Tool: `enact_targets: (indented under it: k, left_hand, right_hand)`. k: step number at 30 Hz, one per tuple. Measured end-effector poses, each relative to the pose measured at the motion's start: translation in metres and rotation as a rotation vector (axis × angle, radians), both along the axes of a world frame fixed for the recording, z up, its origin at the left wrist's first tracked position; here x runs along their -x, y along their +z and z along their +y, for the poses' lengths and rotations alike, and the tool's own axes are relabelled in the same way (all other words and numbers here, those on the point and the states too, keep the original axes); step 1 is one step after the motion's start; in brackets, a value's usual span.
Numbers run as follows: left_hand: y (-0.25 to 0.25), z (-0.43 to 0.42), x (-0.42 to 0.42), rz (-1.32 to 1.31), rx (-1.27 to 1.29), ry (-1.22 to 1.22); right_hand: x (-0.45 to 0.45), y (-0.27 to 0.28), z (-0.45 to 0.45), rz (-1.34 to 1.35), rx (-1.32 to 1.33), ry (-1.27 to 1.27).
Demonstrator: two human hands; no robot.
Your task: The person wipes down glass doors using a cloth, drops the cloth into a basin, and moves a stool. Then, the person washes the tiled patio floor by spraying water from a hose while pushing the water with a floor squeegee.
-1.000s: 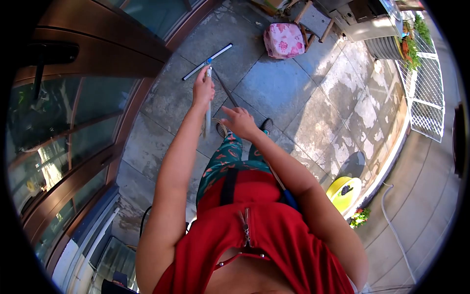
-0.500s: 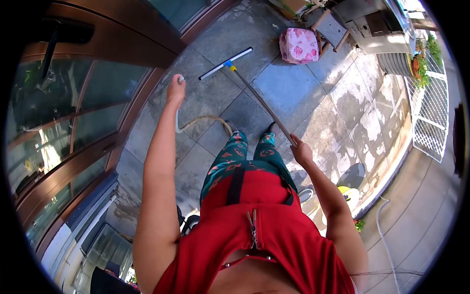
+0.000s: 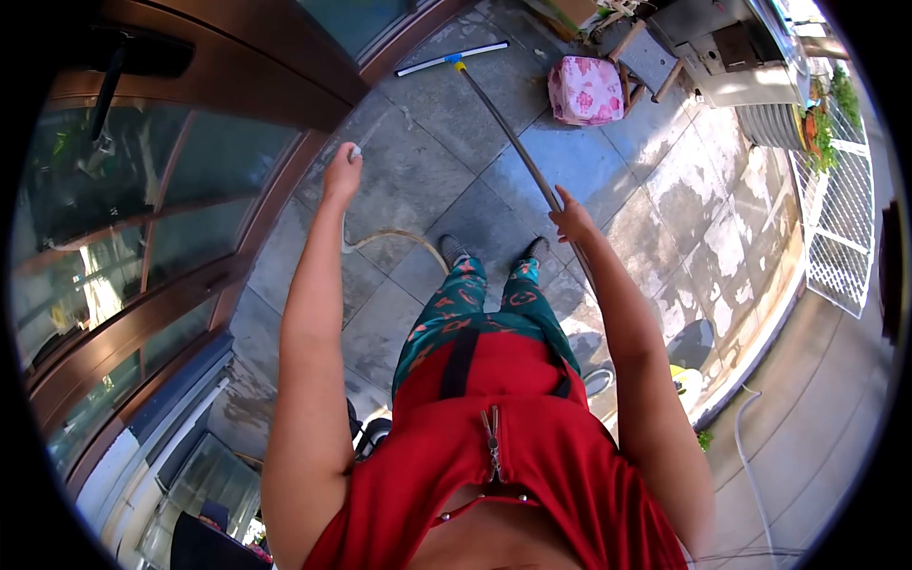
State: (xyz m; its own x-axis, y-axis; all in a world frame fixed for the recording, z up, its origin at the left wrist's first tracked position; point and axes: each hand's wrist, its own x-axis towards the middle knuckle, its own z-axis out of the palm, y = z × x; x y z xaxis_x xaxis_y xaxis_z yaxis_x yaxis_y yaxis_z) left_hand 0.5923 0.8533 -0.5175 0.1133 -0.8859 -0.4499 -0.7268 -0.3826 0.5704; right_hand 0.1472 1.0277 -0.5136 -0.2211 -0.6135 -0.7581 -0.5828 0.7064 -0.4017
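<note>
Grey paving (image 3: 399, 180) lies partly dark and damp-looking, partly pale and blotched, so the work on it seems under way, though how much is left cannot be told. Ahead of the shoes (image 3: 454, 251), the squeegee (image 3: 513, 140) reaches out across the slabs, one blade end near the brown frame (image 3: 313, 81). The left hand (image 3: 343, 173) is closed around the hose (image 3: 388, 231) end, while the right hand (image 3: 575, 220) curls loosely about the squeegee's pole.

Grey pole (image 3: 510, 134), red top (image 3: 560, 446), pink floral cushion (image 3: 586, 89)
</note>
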Motion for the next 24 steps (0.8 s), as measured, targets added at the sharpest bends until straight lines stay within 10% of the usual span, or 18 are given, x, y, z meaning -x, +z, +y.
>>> enact_targets:
  k: [13, 24]
  left_hand:
    - [0.023, 0.010, 0.025, -0.003, 0.075, -0.107]
    - [-0.007, 0.015, 0.056, -0.048, 0.014, -0.279]
  right_hand:
    - [0.003, 0.083, 0.153, 0.388, -0.036, 0.327]
    - [-0.009, 0.013, -0.061, 0.450, 0.202, 0.147]
